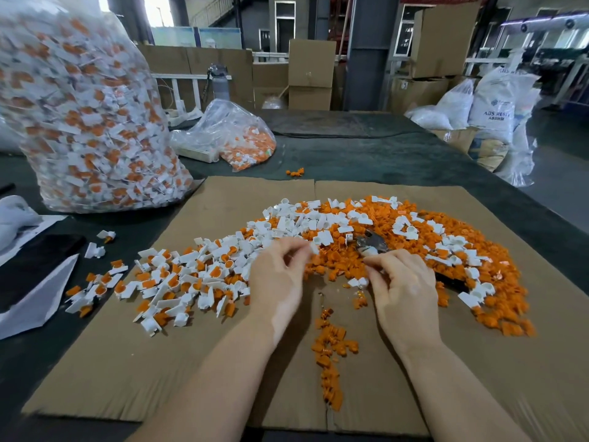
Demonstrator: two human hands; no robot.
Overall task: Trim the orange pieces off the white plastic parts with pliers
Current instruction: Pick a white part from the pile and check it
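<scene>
Left hand (280,275) had its fingers curled, thumb and forefinger pinching what looked like a small white part (314,248) at the tips; blur made the grip hard to confirm. Right hand (404,288) was wrapped around the pliers (371,242), metal head sticking out past the fingers toward the pile; whether the jaws were apart couldn't be told.

Work sat on a cardboard sheet (127,362) over the dark table. Untrimmed white parts (178,275) with orange still attached lay just left of the hands. Cut orange pieces (471,250) heaped right and beyond, white bits mixed in. A thin trail of orange scraps (330,346) ran between the forearms. Big clear bag (86,116) of untrimmed stock stood far left, smaller bag (242,138) behind.

Handling guess: parts are light, rigid moulded plastic, smooth, likely to skitter or flick away on the cut. Best pinched by the flat white tab, orange end left exposed to the blades. Low breakage risk; main risk is nicking the white body.
</scene>
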